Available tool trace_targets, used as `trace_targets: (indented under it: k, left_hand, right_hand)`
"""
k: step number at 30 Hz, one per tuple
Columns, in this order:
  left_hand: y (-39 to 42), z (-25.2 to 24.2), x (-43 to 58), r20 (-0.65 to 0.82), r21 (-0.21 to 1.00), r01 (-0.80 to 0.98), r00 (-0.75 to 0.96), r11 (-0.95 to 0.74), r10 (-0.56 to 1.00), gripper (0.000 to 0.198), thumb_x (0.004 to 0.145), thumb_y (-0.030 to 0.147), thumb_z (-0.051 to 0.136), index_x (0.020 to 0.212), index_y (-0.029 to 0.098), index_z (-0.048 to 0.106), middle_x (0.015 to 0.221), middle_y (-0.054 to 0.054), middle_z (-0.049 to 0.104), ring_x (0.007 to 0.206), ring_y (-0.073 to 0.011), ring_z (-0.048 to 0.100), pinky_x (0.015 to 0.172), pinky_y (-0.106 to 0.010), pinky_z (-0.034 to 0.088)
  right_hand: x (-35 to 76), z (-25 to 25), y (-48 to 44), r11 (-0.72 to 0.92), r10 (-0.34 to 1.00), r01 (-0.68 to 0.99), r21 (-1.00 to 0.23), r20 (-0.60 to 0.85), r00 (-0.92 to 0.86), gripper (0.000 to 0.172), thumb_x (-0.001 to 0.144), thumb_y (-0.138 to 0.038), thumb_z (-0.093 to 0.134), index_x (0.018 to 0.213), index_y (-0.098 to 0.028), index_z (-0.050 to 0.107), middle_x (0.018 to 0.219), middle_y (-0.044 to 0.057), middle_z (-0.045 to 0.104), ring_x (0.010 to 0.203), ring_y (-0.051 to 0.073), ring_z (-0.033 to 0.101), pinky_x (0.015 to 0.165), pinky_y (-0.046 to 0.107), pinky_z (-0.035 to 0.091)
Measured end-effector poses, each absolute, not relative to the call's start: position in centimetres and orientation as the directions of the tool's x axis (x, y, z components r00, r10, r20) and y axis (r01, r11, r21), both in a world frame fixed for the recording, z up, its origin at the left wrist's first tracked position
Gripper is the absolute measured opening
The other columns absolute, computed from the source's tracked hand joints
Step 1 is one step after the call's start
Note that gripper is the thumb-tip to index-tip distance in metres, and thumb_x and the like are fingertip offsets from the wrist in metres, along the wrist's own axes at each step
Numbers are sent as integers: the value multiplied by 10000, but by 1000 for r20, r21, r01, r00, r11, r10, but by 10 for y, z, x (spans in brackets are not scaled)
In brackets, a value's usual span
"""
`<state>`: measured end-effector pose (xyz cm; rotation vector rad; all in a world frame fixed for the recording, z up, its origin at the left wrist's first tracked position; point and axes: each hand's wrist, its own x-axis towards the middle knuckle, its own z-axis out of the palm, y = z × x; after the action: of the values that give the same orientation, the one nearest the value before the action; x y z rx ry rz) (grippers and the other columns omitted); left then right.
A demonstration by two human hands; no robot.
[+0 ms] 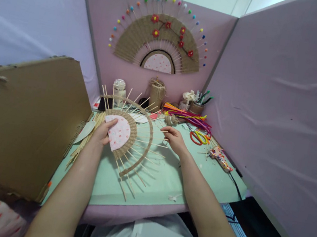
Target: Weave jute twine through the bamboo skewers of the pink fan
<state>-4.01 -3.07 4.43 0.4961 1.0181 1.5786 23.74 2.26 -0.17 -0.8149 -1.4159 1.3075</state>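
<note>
My left hand (105,130) grips a half-round fan frame (132,130) by its pale fabric centre with red dots, thumb on the front. Woven twine surrounds that centre, and thin wooden sticks fan outward from it. Farther out, a curved brown twine band (152,133) crosses the sticks. Over at the frame's right side is my right hand (174,138), its fingers closed together close to the stick tips. Whether it pinches a stick or a strand of twine is too small to tell. The frame is held tilted above the green tabletop (166,177).
A cardboard sheet (22,123) stands at the left, beside loose sticks (81,150). Scissors (196,137), coloured pipe cleaners (189,118), a twine ball (171,120) and a patterned glue gun (220,159) lie to the right. A decorated fan (136,33) hangs on the back panel.
</note>
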Motion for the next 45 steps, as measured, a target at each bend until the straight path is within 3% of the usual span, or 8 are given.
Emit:
trace_targets:
  k: [6, 13, 16, 24, 27, 31, 37, 45]
  left_hand:
    - [-28, 38, -41, -214, 838, -546, -287, 24, 933, 147, 745, 42, 608, 876, 103, 637, 690, -76, 712, 582, -182, 684, 720, -355, 578]
    - [-26, 37, -42, -184, 854, -520, -339, -20, 923, 136, 754, 24, 581, 854, 103, 630, 697, -70, 710, 595, -179, 683, 742, -375, 572]
    - [-25, 37, -44, -184, 842, -538, -353, -38, 917, 120, 771, 21, 568, 839, 103, 624, 696, -65, 709, 593, -171, 682, 745, -369, 573]
    - [-25, 41, -44, -222, 786, -614, -376, -62, 900, 120, 804, 28, 535, 783, 104, 626, 666, -61, 705, 604, -166, 684, 780, -351, 567]
    - [-26, 43, -43, -220, 762, -643, -369, -77, 903, 122, 807, 39, 535, 780, 111, 630, 671, -64, 706, 658, -183, 697, 785, -350, 567]
    - [-27, 45, -42, -204, 737, -668, -366, -103, 908, 119, 799, 44, 545, 798, 120, 637, 682, -63, 708, 712, -197, 702, 796, -348, 565]
    - [-28, 45, -38, -177, 735, -666, -375, -132, 910, 125, 810, 50, 535, 823, 108, 645, 737, -74, 715, 743, -185, 700, 871, -362, 530]
    - [-27, 41, -29, -183, 741, -664, -340, -98, 922, 125, 804, 57, 551, 871, 107, 644, 744, -79, 717, 730, -197, 701, 839, -385, 544]
  right_hand:
    - [242, -2, 23, 314, 899, -43, -949, 311, -307, 236, 687, -188, 490, 843, -205, 665, 829, -3, 584, 649, 103, 432, 602, 230, 358]
    - [241, -1, 24, 607, 769, 109, -787, 547, -332, 280, 740, -112, 448, 835, -203, 695, 893, 34, 527, 894, 160, 515, 843, 321, 377]
    - [239, -2, 24, 631, 758, 138, -763, 570, -316, 310, 760, -107, 448, 873, -217, 715, 907, 37, 482, 884, 152, 507, 823, 312, 384]
    - [243, 2, 20, 576, 803, 76, -814, 545, -241, 258, 757, -171, 505, 880, -222, 725, 892, 35, 540, 783, 140, 504, 688, 278, 393]
    - [242, 1, 21, 465, 863, -27, -885, 460, -210, 216, 757, -234, 539, 900, -216, 699, 826, 26, 583, 740, 140, 515, 608, 252, 381]
    - [239, -1, 23, 343, 914, -180, -922, 372, -164, 292, 723, -294, 620, 1008, -235, 637, 772, 1, 593, 674, 121, 512, 528, 219, 344]
    - [236, -1, 18, 303, 915, -79, -950, 313, -256, 249, 711, -332, 632, 906, -195, 704, 707, -1, 601, 620, 105, 486, 562, 236, 371]
    - [228, 4, 8, 262, 856, -1, -965, 233, -461, 197, 662, -258, 652, 827, -181, 729, 863, 48, 689, 754, 150, 578, 627, 254, 414]
